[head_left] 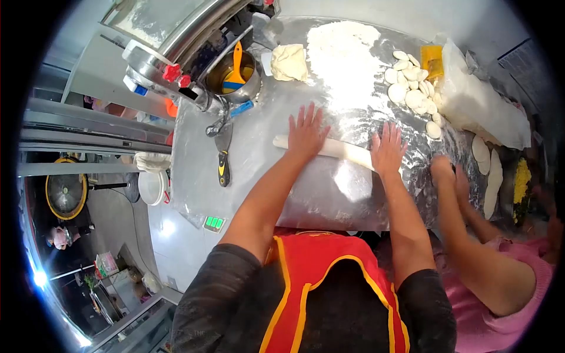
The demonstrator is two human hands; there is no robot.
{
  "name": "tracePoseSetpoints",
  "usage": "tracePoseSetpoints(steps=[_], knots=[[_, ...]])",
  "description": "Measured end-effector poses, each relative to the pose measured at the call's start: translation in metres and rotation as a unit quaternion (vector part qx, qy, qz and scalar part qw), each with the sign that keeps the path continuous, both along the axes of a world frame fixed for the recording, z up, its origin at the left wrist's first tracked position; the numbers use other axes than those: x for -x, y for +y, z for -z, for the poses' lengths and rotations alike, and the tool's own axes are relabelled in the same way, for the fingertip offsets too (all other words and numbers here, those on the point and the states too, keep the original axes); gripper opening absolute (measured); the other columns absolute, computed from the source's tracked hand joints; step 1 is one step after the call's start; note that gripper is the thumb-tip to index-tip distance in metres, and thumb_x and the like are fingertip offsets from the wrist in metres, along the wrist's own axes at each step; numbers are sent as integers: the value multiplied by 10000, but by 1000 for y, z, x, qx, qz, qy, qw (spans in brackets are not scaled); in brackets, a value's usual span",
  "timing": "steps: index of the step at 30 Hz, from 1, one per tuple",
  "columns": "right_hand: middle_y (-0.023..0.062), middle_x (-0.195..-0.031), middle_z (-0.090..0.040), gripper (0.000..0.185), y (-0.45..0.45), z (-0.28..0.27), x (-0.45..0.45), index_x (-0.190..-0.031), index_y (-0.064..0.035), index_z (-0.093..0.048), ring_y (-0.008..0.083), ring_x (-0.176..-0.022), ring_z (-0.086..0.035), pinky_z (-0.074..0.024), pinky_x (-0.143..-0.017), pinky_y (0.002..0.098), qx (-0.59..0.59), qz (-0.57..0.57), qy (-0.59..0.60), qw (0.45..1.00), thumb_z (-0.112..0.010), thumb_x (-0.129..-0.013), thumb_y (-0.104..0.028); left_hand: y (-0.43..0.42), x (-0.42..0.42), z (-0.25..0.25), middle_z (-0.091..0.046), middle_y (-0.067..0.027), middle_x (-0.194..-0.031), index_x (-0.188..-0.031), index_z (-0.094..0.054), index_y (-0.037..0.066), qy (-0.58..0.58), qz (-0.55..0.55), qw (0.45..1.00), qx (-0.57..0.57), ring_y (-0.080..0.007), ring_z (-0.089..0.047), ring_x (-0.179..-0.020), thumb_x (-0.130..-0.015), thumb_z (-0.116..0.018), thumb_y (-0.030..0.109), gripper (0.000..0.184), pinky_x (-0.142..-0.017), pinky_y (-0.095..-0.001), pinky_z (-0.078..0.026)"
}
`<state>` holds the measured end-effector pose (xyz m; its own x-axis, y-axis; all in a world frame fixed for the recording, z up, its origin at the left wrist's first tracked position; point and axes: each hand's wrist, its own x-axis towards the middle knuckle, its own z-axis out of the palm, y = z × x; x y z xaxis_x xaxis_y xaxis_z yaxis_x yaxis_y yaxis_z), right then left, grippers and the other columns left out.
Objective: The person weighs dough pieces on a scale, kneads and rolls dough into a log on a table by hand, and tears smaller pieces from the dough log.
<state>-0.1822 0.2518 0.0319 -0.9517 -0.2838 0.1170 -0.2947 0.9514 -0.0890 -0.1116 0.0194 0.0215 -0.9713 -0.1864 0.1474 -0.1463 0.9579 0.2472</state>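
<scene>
A long pale dough roll [341,150] lies across the metal table [253,194]. My left hand [308,132] rests flat on it near its left end, fingers spread and pointing away from me. Farther right, my right hand [388,152] lies on the roll's right part, palm down with fingers apart. The stretch of dough between my hands is uncovered, and a short left end sticks out past my left hand. Beyond my hands, loose white flour [343,53] covers the tabletop.
A folded dough lump [289,63], a pot [250,82] with a brush, and a scraper [223,167] lie to the left. Many small dough discs [414,85] and a plastic bag [477,100] are back right. A co-worker's hands [442,170] work close on the right.
</scene>
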Motion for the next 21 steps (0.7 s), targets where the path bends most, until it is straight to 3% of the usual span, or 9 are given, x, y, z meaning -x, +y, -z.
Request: tracePoseSetpoints(steps=[2,5,9,12,15,17,20,21], knots=[[152,-1461,-358,551,4,3,-7,-1427,-74,-345,329,-1360,-308,-204,-1092,570,21,-36,6,999,-426,-960,-355,-1,4,3,-322,-134,-1489,-1419,-377,97,6,3,1000,-9,-331,-265,-1385,-973,-398,425,555,-1112,-544,-180],[154,-1424,-402,545,18,-10,-48,-1404,-73,-376,333,-1310,-362,-254,-1061,554,65,-131,-31,989,-497,-933,-318,-1,-42,-8,-370,-123,-1463,-1397,-410,107,-95,88,991,-31,-316,-316,-1364,-964,-433,385,516,-1110,-534,-197],[142,-1359,-470,601,49,-15,-108,-1377,-74,-409,316,-1223,-441,-308,-1021,517,98,-236,-84,963,-628,-849,-262,0,-122,-34,-404,-140,-1432,-1371,-432,96,-55,143,986,-71,-318,-355,-1338,-939,-486,301,481,-1113,-491,-227],[137,-1267,-528,629,36,-14,-116,-1355,-66,-433,299,-1139,-491,-347,-989,474,82,-217,-39,972,-666,-807,-266,-9,-142,-24,-422,-173,-1404,-1356,-434,55,-47,137,987,-63,-323,-376,-1319,-930,-494,237,467,-1109,-465,-254],[180,-1178,-574,625,-27,-27,-112,-1289,-12,-476,340,-1096,-515,-369,-951,445,73,-220,-219,948,-712,-760,-246,-22,-140,-13,-451,-208,-1361,-1343,-425,2,-33,80,989,-117,-341,-400,-1290,-933,-474,196,456,-1100,-458,-274],[179,-1136,-592,547,-69,2,-116,-1263,-10,-498,328,-1079,-526,-389,-927,432,149,-337,-197,909,-669,-786,-218,-28,-142,-11,-469,-227,-1334,-1335,-418,-27,17,28,980,-194,-364,-414,-1268,-932,-461,172,451,-1094,-464,-283],[170,-1132,-592,416,-134,35,-134,-1199,2,-537,318,-1041,-544,-414,-900,424,153,-391,-101,902,-576,-834,-192,-23,-137,-36,-479,-242,-1314,-1321,-422,-41,-22,-50,950,-306,-401,-424,-1242,-931,-457,169,445,-1089,-466,-286],[166,-1133,-592,398,-147,44,-137,-1191,0,-543,316,-1034,-547,-418,-894,423,148,-393,-89,903,-554,-841,-187,-21,-136,-31,-479,-243,-1312,-1316,-425,-40,1,-37,957,-288,-404,-423,-1242,-930,-462,175,444,-1088,-471,-285]])
